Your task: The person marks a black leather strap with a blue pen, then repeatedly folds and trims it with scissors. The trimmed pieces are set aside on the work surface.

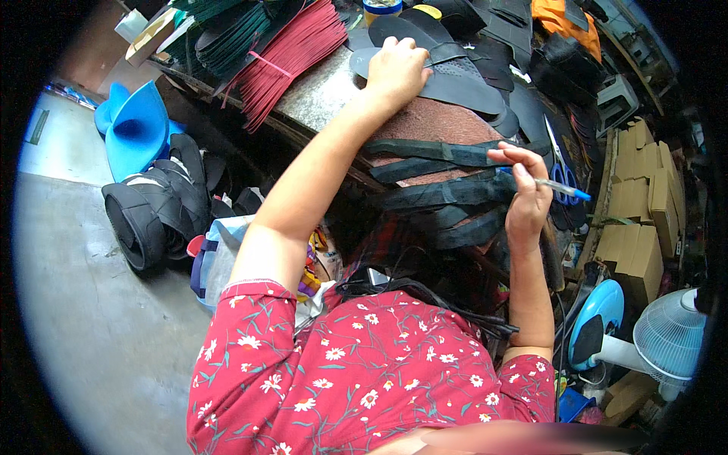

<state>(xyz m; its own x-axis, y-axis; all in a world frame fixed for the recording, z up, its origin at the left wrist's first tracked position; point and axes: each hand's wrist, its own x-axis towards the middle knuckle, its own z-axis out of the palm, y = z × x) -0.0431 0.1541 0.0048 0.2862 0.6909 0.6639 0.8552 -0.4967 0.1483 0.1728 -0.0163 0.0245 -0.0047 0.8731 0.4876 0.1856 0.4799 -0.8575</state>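
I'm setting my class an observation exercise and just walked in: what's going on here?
Someone in a red floral shirt is working at a cluttered table. Their left grip is on dark, sole-shaped pieces; the right grip holds a blue-tipped pen near some dark strips. Blue-handled scissors lie just beyond the pen.

At twelve o'clock I have a jar with a blue rim [382, 10], cut off by the top edge. Toward eleven, a bundle of red strips [296, 54] lies beside dark green strips [231, 42], a pinkish band across the red. Curled blue sheets [144, 140] stand at ten, and just below them, at nine, I see bulky black rolled pieces [148, 208] on the grey floor [114, 341]. Between one and two sits orange cloth [557, 21]. Cardboard boxes [637, 189] are stacked at three; my four o'clock shows a fan [671, 334] with a pale-blue cage.
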